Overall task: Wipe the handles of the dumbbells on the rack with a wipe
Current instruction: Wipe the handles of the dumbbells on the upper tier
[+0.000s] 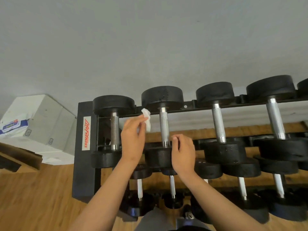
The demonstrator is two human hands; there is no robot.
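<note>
Four whole dumbbells point(218, 122) are counted on the upper tier of the black rack point(84, 164), and the head of a fifth point(303, 87) is cut off by the right edge. On the lower tier five handles can be made out, one of them largely hidden behind the right forearm. Two hands and one wipe point(147, 120) are seen.

The wipe is small, white and crumpled. It is pinched between the thumb and fingers of the left grip point(132, 140), which is raised between the first handle point(114, 129) and the second handle point(164, 125). The wipe's upper end lies by the far head of the second dumbbell; whether it touches anything there cannot be told. The right grip point(183, 155) is released, its fingers loosely curled around nothing, just beside the near end of the second handle.

The first handle is knurled and dull dark grey; the other three are bright chrome with knurled middles. All heads are round and black.

A white label point(86, 132) with red lettering is fixed to the rack's end post. To the left, one white carton point(45, 117) is seen on the wooden floor point(33, 197), with one blue-labelled pack point(11, 126) on top of it.
</note>
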